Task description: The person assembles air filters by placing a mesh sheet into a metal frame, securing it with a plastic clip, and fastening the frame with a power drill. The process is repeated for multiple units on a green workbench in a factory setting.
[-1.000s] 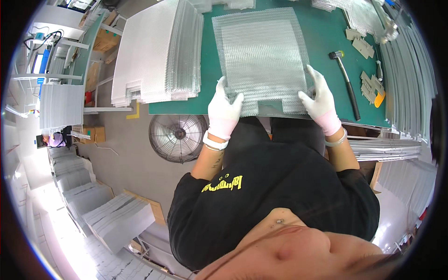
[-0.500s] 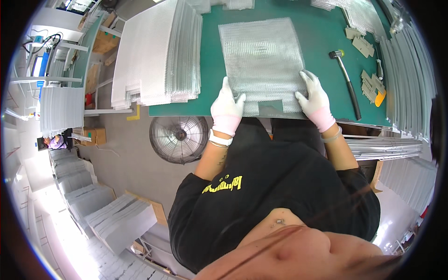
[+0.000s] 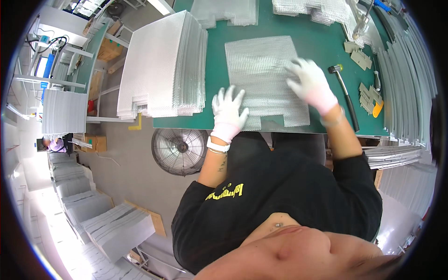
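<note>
A silvery textured sheet (image 3: pixel 261 70) with a notch in its near edge lies flat on the green table (image 3: pixel 317 32). My left hand (image 3: pixel 228 112), in a white glove, rests spread on the sheet's near left corner. In the same kind of glove, my right hand (image 3: pixel 310 84) lies flat with fingers apart on the sheet's right part, blurred by motion. Neither hand grips anything.
A tall stack of similar sheets (image 3: pixel 163 65) sits on the table's left end. A black mallet (image 3: pixel 344 93) and small tan parts (image 3: pixel 368 93) lie at the right. More sheet stacks (image 3: pixel 406 70) stand at the right. A round fan (image 3: pixel 179 150) stands on the floor.
The sheet now lies farther onto the table. Both hands have let go of its near edge and opened; the right hand slid up and over the sheet's surface.
</note>
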A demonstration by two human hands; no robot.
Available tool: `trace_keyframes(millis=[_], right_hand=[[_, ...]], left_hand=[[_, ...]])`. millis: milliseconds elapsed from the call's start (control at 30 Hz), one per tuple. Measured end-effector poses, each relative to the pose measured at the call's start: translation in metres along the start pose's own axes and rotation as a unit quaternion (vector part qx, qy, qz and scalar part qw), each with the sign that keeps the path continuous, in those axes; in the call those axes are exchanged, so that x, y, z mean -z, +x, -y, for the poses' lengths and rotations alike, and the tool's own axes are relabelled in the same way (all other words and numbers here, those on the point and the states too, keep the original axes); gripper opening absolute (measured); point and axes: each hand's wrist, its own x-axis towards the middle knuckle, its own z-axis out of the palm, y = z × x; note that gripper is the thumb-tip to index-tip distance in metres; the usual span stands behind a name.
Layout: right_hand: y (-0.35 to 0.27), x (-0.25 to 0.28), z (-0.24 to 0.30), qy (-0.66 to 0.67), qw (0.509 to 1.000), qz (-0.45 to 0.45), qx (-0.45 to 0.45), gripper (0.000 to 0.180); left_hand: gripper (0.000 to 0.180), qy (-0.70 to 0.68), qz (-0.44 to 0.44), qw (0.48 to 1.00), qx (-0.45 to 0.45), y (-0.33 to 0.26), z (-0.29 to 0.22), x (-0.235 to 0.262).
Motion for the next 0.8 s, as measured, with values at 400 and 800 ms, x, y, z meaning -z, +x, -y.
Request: trace_keyframes(millis=[400,800], right_hand=[[0.269,-0.058,-0.004,-0.006,0.984,-0.081,-0.160,0.049],[0.247,0.063,-0.013,0.500,0.814,-0.243,0.167,0.062]], left_hand=[[0.061,-0.014,0.056,0.998,-0.026,-0.026,-0.001,-0.002],[0.060,-0.020,0.076,0.997,-0.025,0.018,0.009,-0.007]])
